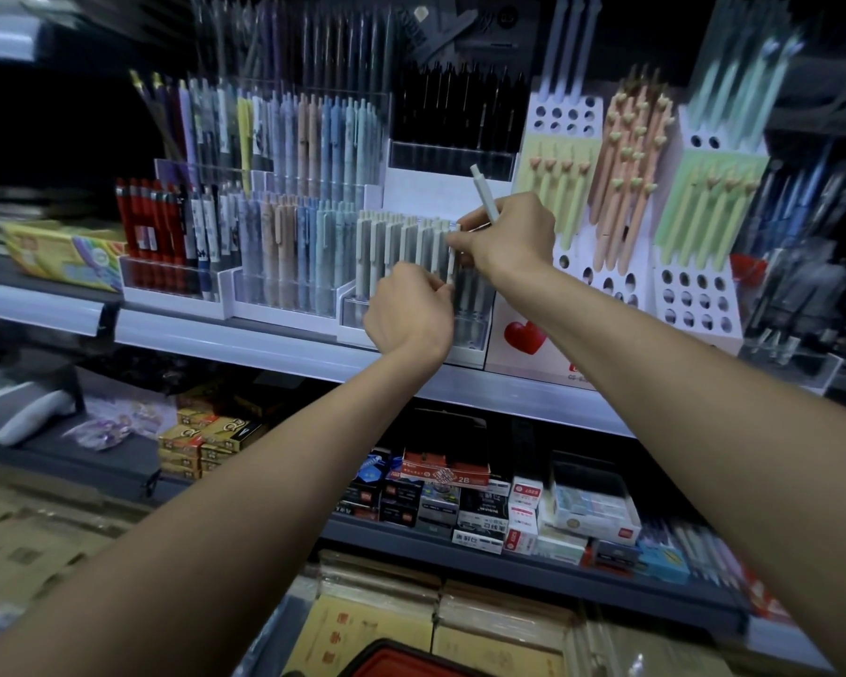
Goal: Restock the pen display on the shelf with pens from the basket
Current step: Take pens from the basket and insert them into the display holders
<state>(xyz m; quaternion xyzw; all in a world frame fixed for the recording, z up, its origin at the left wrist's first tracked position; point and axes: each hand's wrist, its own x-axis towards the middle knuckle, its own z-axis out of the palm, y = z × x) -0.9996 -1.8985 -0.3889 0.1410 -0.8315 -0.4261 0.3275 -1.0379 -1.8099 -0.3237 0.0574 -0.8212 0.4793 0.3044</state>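
Right hand [506, 237]: fingers curled round a spare pen [484, 195], which sticks up and leans left out of the fist; its fingertips also pinch the top of a white pen [451, 259].
Left hand [409, 310]: just below and to the left, thumb and fingertips pinched at the lower end of the same white pen.
White pen: upright, at the right end of the pale pen row [391, 246].
Pale pen row: stands in a clear holder [470, 329] at the front edge of the shelf [265, 346].
Beside the holder: a white heart box [523, 337] touches its right side; black pens [460, 109] stand behind it.
Basket [401, 659]: only a red rim shows, well below the shelf.
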